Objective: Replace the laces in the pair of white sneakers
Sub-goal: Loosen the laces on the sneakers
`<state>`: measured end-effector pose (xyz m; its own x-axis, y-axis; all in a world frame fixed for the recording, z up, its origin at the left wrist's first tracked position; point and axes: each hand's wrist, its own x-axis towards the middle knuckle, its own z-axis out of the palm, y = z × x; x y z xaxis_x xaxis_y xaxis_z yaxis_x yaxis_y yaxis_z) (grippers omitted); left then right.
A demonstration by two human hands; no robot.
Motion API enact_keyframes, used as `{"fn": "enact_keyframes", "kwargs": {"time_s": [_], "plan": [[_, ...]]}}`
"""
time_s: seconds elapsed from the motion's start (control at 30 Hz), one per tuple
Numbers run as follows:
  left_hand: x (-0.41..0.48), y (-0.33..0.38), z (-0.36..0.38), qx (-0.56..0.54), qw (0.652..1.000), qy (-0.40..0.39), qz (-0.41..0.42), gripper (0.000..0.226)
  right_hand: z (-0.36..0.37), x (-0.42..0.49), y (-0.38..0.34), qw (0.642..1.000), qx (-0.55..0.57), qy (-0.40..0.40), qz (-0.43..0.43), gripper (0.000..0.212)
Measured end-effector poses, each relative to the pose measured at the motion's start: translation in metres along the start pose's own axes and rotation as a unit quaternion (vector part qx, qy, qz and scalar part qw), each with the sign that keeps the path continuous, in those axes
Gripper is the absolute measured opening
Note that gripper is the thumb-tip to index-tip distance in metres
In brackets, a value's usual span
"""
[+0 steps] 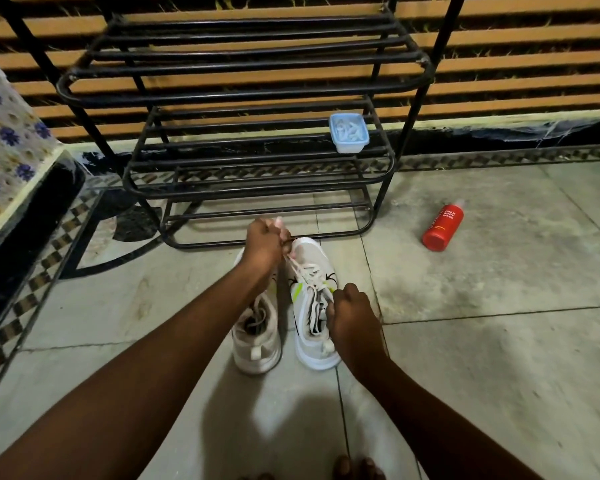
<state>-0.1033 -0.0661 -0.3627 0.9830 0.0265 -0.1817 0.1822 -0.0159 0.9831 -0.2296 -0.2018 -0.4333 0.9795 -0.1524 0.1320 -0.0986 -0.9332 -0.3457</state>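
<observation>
The right-hand sneaker (307,341) lay on the floor (499,341), toe toward the rack (257,199); your left hand (264,242) pinched its lace (303,271) over the toe, your right hand (352,320), well apart, gripped the lace nearer you, at the tongue.

Both bare forearms reach forward and inward from the lower corners, the left stretched farther out.

Left hand (264,242): back of hand up, wrist roughly straight, fingers curled tight. The fingertips pinch the white flat lace (297,268), which runs taut down from them.

Right hand (352,318): nearer the body and lower, knuckles up, fingers curled under. It grips the white flat lace at its nearer crossings.

Hands apart, not touching. Bare toes (357,467) show at the bottom edge.
</observation>
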Motion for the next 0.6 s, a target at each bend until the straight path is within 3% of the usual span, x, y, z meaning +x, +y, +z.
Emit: {"fn": "enact_keyframes", "kwargs": {"time_s": [0.03, 0.07, 0.17, 0.2, 0.23, 0.37, 0.47, 0.6], "plan": [[0.000, -0.003, -0.002, 0.096, 0.992, -0.054, 0.070, 0.019, 0.000, 0.000, 0.000, 1.000, -0.001, 0.003, -0.002, 0.017], [-0.001, -0.007, -0.005, 0.229, 0.952, -0.125, 0.160, 0.015, 0.001, 0.000, 0.001, 1.000, -0.001, 0.005, -0.003, 0.017], [-0.001, -0.019, -0.006, 0.523, 0.731, -0.291, 0.327, 0.006, 0.001, -0.001, 0.003, 1.000, 0.000, 0.004, 0.003, 0.011], [0.000, -0.021, -0.005, 0.557, 0.688, -0.312, 0.346, 0.010, 0.001, -0.001, 0.004, 1.000, 0.000, 0.004, 0.003, 0.009], [0.000, -0.020, -0.005, 0.564, 0.672, -0.326, 0.353, 0.012, 0.001, -0.002, 0.005, 1.000, -0.001, 0.002, 0.005, 0.009], [0.006, -0.016, -0.008, 0.545, 0.673, -0.348, 0.360, 0.015, 0.002, -0.002, 0.007, 0.999, -0.026, -0.028, 0.007, 0.022], [0.000, -0.017, -0.003, 0.576, 0.687, -0.243, 0.371, 0.023, 0.002, -0.001, 0.006, 0.999, -0.012, -0.030, 0.019, 0.024], [0.001, -0.012, -0.015, 0.451, 0.835, -0.001, 0.314, 0.028, 0.002, 0.000, 0.008, 1.000, 0.004, -0.013, 0.025, 0.020]]}}
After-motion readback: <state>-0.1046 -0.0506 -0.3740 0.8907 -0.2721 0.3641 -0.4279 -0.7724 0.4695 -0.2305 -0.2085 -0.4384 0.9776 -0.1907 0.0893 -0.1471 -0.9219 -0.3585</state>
